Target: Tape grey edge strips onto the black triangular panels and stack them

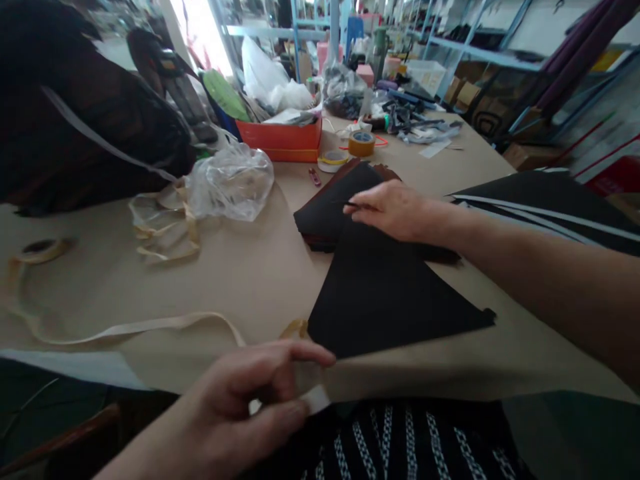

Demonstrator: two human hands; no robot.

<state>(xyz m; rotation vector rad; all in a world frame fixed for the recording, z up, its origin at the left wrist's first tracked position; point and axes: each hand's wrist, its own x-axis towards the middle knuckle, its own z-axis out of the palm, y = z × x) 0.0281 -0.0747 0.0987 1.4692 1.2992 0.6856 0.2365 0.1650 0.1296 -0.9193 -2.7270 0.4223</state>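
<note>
My left hand (250,400) is at the table's front edge, thumb and fingers closed on a strip of tape whose white end (317,399) sticks out past the thumb. The pale tape strip (160,323) trails left across the table toward a tape roll (43,250). A yellowish piece of tape (296,328) shows beside the lower left corner of a black flat panel (395,300). Over the panel's upper end, my right hand (395,208) is closed, with a thin dark tip poking out of the fingers. Beneath lies a stack of dark pieces (325,217).
A crumpled clear plastic bag (233,180) and an orange-red box (280,140) stand behind. Yellow tape rolls (361,143) and a small red item (315,177) lie near the stack. More black panels with white strips (530,207) are at the right. A large dark bundle (85,127) fills the left.
</note>
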